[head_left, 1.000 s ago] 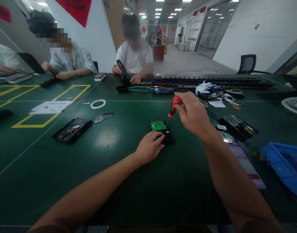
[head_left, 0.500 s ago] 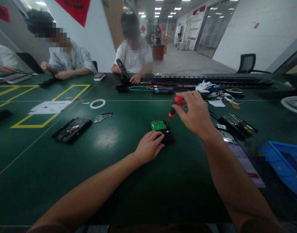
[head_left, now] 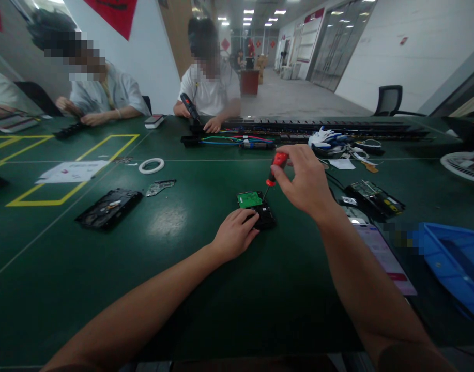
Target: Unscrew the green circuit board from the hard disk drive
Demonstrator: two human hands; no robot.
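Observation:
A black hard drive with a green circuit board on its upper side lies on the green table. My left hand grips its near left side, fingers resting over the top and the thumb at the near edge. In my right hand is a red and black screwdriver, pinched by its handle between thumb and fingers. Its shaft slants down to the left, and the tip meets the drive beside the board's right edge. Whether the tip sits in a screw is too small to tell.
Left lie a black casing, a loose circuit board and a tape roll. Right are another opened device, a phone and a blue bin. Gloves and wired strips lie farther back, where co-workers sit.
The whole view has shifted slightly, so everything appears a little farther left. Both hands, the screwdriver and the hard drive keep the same arrangement.

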